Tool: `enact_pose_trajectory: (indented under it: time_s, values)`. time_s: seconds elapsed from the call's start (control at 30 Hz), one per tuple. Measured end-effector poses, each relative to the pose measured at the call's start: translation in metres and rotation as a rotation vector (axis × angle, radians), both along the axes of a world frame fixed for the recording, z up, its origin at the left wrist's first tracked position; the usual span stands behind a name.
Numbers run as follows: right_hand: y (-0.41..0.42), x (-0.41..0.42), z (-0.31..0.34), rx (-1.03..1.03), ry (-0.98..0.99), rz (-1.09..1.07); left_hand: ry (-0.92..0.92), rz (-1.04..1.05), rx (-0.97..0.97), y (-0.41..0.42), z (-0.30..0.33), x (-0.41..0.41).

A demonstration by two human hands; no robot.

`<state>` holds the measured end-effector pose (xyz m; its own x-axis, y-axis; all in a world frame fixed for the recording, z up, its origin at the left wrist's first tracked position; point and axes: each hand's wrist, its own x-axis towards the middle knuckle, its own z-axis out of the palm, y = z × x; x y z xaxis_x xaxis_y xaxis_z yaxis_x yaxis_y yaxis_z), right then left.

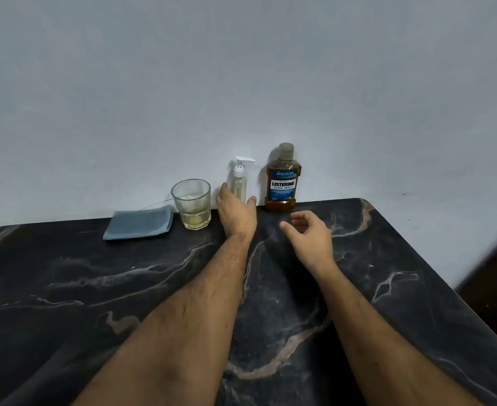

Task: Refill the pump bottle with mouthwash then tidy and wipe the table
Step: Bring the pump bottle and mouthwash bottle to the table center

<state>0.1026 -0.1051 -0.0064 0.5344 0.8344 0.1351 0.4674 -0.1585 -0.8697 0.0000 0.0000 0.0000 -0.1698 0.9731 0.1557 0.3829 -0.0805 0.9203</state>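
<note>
A small clear pump bottle [239,183] with a white pump head stands at the back of the dark marble table [95,288], against the wall. My left hand [235,213] is open just in front of it, fingers and thumb spread on either side of its base, not closed round it. To the right stands an amber Listerine mouthwash bottle [282,180] with its cap on. My right hand [309,235] hovers over the table below that bottle, fingers loosely curled and holding nothing.
A drinking glass [192,204] with a little pale liquid stands left of the pump bottle. A folded blue-grey cloth [139,222] lies left of the glass. A grey wall runs behind the table. The table's right edge slants down at the right.
</note>
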Motion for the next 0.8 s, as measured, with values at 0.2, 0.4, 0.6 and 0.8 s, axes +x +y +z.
enact_pose_trajectory:
  time_s: [0.2, 0.4, 0.6, 0.8]
  values:
    - [0.013, 0.003, -0.005, 0.000, -0.001, -0.033, -0.022, 0.131, 0.020, 0.017, 0.000, -0.002]
    - [0.019, 0.007, 0.002, 0.024, 0.003, -0.046, -0.103, 0.000, 0.159, -0.040, -0.003, -0.019]
    - [0.037, 0.013, 0.017, 0.032, 0.086, -0.096, -0.179, -0.019, 0.117, -0.066, -0.006, -0.052]
    - [0.077, 0.012, 0.028, 0.063, 0.204, -0.027, -0.181, -0.048, 0.101, -0.064, -0.006, -0.066]
